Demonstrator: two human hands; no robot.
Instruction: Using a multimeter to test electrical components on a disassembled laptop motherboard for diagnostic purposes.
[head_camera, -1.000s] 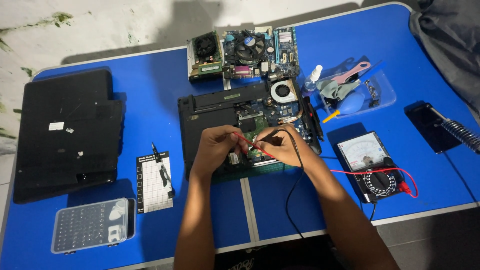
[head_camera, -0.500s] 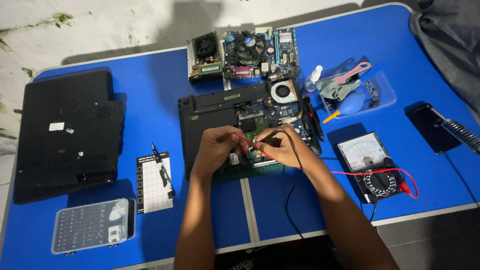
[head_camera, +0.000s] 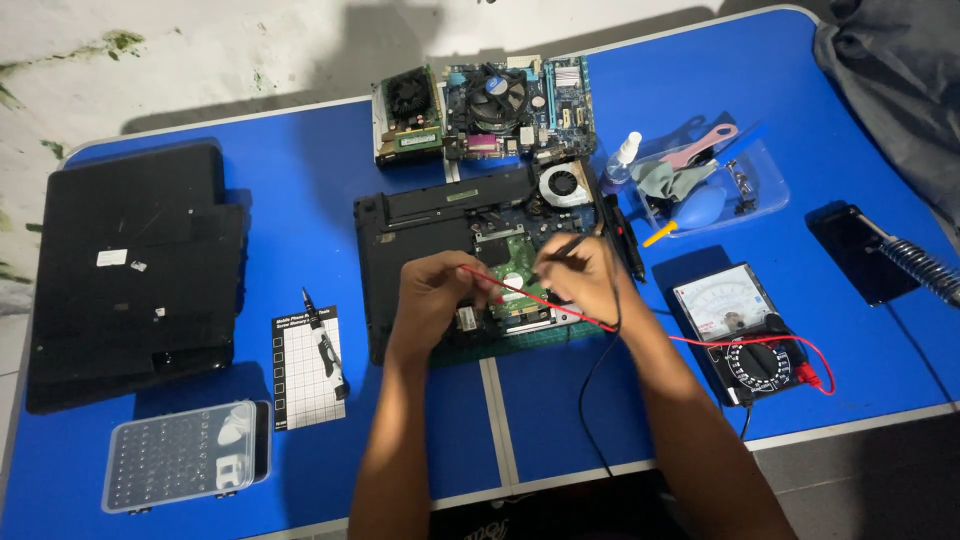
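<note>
Here, the left hand (head_camera: 435, 295) pinched the thin red probe (head_camera: 500, 287) and the right hand (head_camera: 578, 280) gripped the black probe (head_camera: 560, 247) over the opened black laptop base (head_camera: 440, 225) mid-desk; probing seemingly underway, demanding steady tips.

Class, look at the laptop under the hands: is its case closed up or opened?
Opened: the laptop shows its bare circuit board and cooling fan.

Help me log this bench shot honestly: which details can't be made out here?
Head view only:
- Probe tips: where they touch the opened laptop is covered by the left hand and right hand.
- Analog multimeter: needle reading and dial setting too small.
- Soldering iron: cut off by the right edge.
- Clear bit case: individual bits too small.
- Grey cloth: cut off at the top-right corner.
</note>
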